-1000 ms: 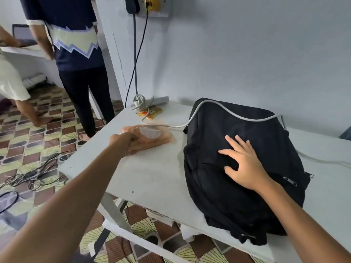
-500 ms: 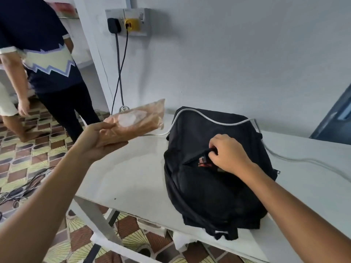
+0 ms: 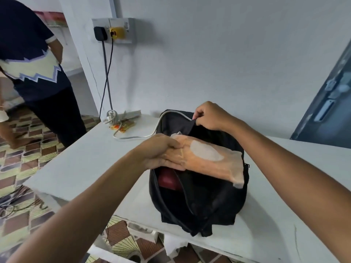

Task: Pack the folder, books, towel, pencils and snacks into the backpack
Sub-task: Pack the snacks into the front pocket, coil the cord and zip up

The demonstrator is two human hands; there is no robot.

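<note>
An orange snack packet (image 3: 210,162) is gripped by the left hand (image 3: 161,152) over the open black backpack (image 3: 205,202), whose flap is pinched up by the right hand (image 3: 210,116).

No readable text.
The orange packet (image 3: 210,162) shows a blank white patch; the yellow wrapper (image 3: 121,127) on the table is too blurred.

- Soft, even daylight fills the room; the pale wall (image 3: 218,59) reads bluish.
- Faint shadows lie under the backpack (image 3: 205,202) on the white table (image 3: 79,168).
- Wide-angle bending curves the forearms and door (image 3: 326,103) at the edges.
- Slight motion blur softens details throughout.
</note>
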